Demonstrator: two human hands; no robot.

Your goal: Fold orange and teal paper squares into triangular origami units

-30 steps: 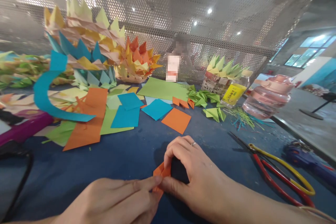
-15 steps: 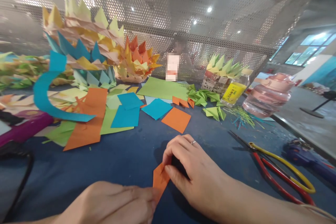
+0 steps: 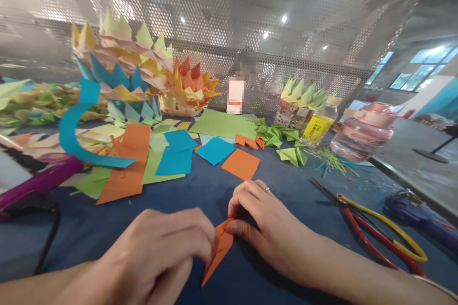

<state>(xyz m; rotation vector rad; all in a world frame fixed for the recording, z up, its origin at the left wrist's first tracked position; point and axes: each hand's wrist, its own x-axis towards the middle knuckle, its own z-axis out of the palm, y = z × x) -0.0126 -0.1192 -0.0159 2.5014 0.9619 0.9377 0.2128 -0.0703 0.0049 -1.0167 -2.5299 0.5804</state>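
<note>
A partly folded piece of orange paper [image 3: 221, 246] lies slanted between both hands, low in the middle of the head view. My left hand [image 3: 161, 250] has its curled fingers on the paper's left edge. My right hand [image 3: 266, 226], with a ring on one finger, pinches the upper right corner between thumb and forefinger. Just beyond the hands are a flat orange square [image 3: 241, 164] and blue squares [image 3: 215, 150]. Small folded orange pieces [image 3: 249, 141] and folded green pieces [image 3: 277, 134] lie farther back.
Scissors [image 3: 361, 224] and a blue glue gun [image 3: 415, 214] lie at the right. A purple tool [image 3: 43, 181] with a black cord is at the left. Behind stand layered paper crowns [image 3: 121, 74], a labelled bottle [image 3: 317, 127] and a pink bottle [image 3: 363, 133].
My left hand has moved up along the paper's left side, uncovering its lower tip. The paper looks narrower and more folded. My right hand still pinches it, and the view has shifted slightly.
</note>
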